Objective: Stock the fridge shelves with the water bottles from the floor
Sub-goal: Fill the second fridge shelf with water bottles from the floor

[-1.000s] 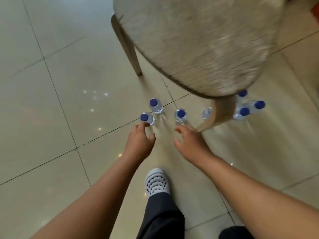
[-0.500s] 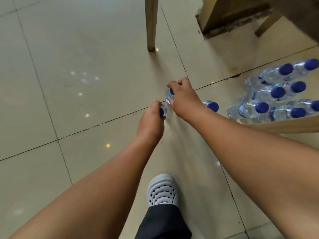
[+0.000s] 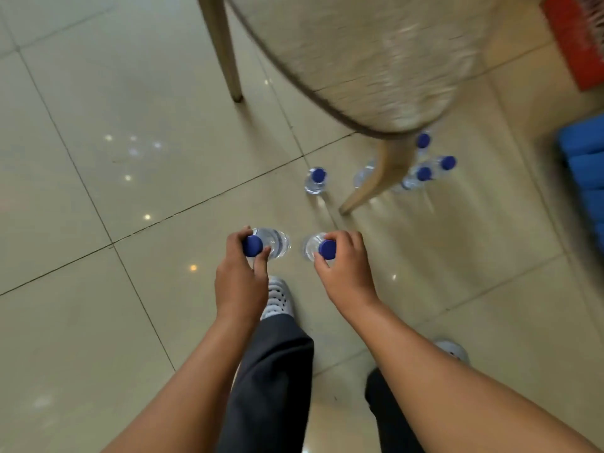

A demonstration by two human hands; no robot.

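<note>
1. Here, on the left, the beige tiled floor (image 3: 81,197) shows dark grout lines and small spots of reflected light.
2. The left hand (image 3: 240,277) is closed around the neck of a clear water bottle (image 3: 276,241), fingers curled just under its blue cap (image 3: 252,245); the bottle hangs upright above the floor.
3. Below that hand, a white perforated shoe (image 3: 277,300) and a dark trouser leg (image 3: 271,380) stand on the tiles.
4. The right hand (image 3: 346,273) is likewise closed on a second water bottle (image 3: 310,248), pinching it at the neck beside its blue cap (image 3: 327,249). The two held bottles are near each other, not touching.
5. Farther off, one bottle with a blue cap (image 3: 316,180) stands alone on the floor, just left of a wooden chair leg (image 3: 379,176).
6. Right of and behind that leg stands a cluster of more bottles (image 3: 425,173), partly hidden by it.
7. The blurred woven chair seat (image 3: 376,53) fills the far top of the view.
8. At the far right edge sit a red object (image 3: 578,40) and a blue object (image 3: 585,165), too blurred to name.
</note>
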